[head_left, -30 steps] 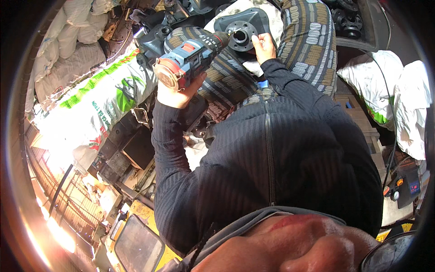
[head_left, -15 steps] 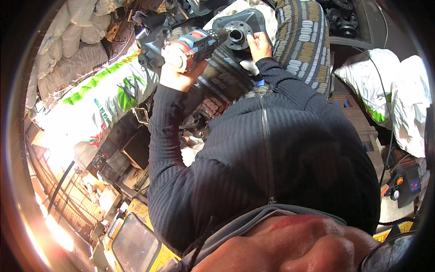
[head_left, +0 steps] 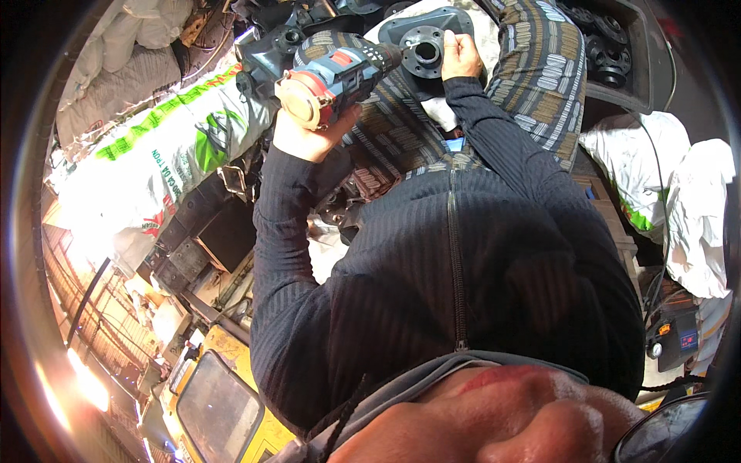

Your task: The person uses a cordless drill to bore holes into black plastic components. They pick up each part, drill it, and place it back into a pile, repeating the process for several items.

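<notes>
In my left hand (head_left: 305,140) is a blue-grey and red cordless power drill (head_left: 347,75), the fingers wrapped round its handle. Its dark nose points right and meets the left rim of a dark round flange (head_left: 423,52) in the picture; whether they touch I cannot tell. This flange has a central bore and a ring of holes. It lies on a grey metal plate with rounded corners (head_left: 445,18), over my lap. My right hand (head_left: 461,58) is closed at the flange's right rim, thumb and fingers together. Anything small between those fingers is hidden.
A dark bin (head_left: 644,77) of round metal parts (head_left: 610,60) stands at the far right. White sacks (head_left: 641,158) lie below it. Left of me is a long white and green sack (head_left: 181,154), with dark metal parts (head_left: 289,38) beyond. A thin cable (head_left: 662,181) hangs at right.
The view has shifted, so the flange and my right hand sit farther right and more of the bin shows. The drill stays beside the flange's left rim, with my grip unchanged.
</notes>
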A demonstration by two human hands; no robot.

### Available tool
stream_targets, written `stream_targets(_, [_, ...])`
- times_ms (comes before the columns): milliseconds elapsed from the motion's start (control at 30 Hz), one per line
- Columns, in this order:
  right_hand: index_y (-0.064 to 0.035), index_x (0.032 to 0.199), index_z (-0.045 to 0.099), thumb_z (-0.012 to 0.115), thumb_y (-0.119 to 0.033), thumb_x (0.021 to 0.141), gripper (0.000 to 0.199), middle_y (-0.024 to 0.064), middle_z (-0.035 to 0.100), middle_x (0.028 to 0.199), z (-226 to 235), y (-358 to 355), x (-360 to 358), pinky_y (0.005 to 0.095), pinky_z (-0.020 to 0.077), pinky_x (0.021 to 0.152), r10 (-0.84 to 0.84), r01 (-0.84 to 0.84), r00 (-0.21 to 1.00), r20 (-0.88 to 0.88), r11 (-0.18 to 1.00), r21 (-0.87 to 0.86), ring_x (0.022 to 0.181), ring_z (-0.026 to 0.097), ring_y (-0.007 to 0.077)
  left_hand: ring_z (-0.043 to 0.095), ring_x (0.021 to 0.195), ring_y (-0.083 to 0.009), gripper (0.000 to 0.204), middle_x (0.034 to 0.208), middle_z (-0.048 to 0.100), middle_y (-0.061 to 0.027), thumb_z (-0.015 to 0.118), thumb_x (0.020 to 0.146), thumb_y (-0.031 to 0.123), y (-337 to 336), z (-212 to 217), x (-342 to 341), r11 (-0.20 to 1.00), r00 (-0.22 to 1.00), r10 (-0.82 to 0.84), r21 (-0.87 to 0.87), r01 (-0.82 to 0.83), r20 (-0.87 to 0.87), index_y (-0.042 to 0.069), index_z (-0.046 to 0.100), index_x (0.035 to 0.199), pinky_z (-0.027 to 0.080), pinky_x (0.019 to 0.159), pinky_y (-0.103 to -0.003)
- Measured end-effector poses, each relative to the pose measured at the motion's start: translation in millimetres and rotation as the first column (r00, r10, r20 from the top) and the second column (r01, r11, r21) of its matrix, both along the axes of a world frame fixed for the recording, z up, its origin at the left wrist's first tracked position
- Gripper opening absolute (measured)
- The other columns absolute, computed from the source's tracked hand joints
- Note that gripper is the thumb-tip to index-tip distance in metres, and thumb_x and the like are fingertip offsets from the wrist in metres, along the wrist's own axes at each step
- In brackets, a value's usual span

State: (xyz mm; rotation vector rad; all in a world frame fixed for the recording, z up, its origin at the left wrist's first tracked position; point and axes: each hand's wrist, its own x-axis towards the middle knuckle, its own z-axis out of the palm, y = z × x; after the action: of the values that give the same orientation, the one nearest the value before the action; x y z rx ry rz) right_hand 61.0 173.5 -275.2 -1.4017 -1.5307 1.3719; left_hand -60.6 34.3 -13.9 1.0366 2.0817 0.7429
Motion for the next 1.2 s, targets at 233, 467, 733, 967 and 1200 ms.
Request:
stream_targets(233, [-0.0062,0.074,0.054,0.056,-0.034,0.085,0.030,0.0094,0.058,0.061,11,-1,1,0.0369,0.0435,0.054,-0.012,0.008,1.000,0.027,0.991,0.136,0.057,0.057,0.0268,0.053,0.103,-0.0217,0.059,0.113,0.052,-0.0115,0.072,0.067,-0.001,22,-6,-5,0.996,0.997,-0.045,-0.082,0.040,-0.064,0.001,0.043,0.118,0.044,0.087,-0.033])
stream_targets(467, [-0.0068,0.074,0.054,0.055,-0.032,0.085,0.027,0.0116,0.058,0.063,8,-4,2,0.0392,0.0436,0.055,-0.017,0.015,1.000,0.014,0.989,0.150,0.059,0.057,0.0305,0.054,0.098,-0.0221,0.053,0.107,0.055,-0.0108,0.075,0.066,0.007,44,-5,-1,0.963,0.898,-0.268,-0.097,0.250,-0.348,0.001,0.051,0.113,0.041,0.088,-0.032])
stream_targets(733, [-0.0071,0.074,0.054,0.055,-0.029,0.085,0.024,0.0115,0.058,0.064,9,-5,3,0.0394,0.0435,0.055,-0.013,0.006,0.999,0.041,0.984,0.177,0.059,0.057,0.0305,0.054,0.103,-0.0184,0.042,0.111,0.059,-0.0098,0.065,0.075,0.000,49,-20,-5,0.972,0.981,-0.180,-0.166,0.166,-0.074,0.001,0.053,0.114,0.042,0.089,-0.030])
stream_targets(967, [-0.0062,0.074,0.054,0.055,-0.029,0.085,0.025,0.0117,0.056,0.061,9,-2,2,0.0374,0.0431,0.053,0.015,-0.016,1.000,0.012,0.991,0.135,0.057,0.057,0.0299,0.057,0.099,-0.0202,0.042,0.103,0.061,-0.0090,0.071,0.071,0.022,48,-34,-13,0.996,0.997,-0.046,-0.069,0.051,0.063,0.008,0.057,0.108,0.044,0.087,-0.030])
stream_targets(1200, [-0.0060,0.074,0.055,0.056,-0.030,0.085,0.027,0.0117,0.056,0.060,15,-2,3,0.0370,0.0428,0.053,0.012,-0.011,1.000,-0.013,0.998,0.065,0.055,0.056,0.0297,0.059,0.094,-0.0203,0.039,0.098,0.062,-0.0098,0.069,0.073,0.018,69,-28,-11,0.950,0.960,-0.245,-0.229,0.210,-0.135,0.004,0.057,0.107,0.047,0.083,-0.032])
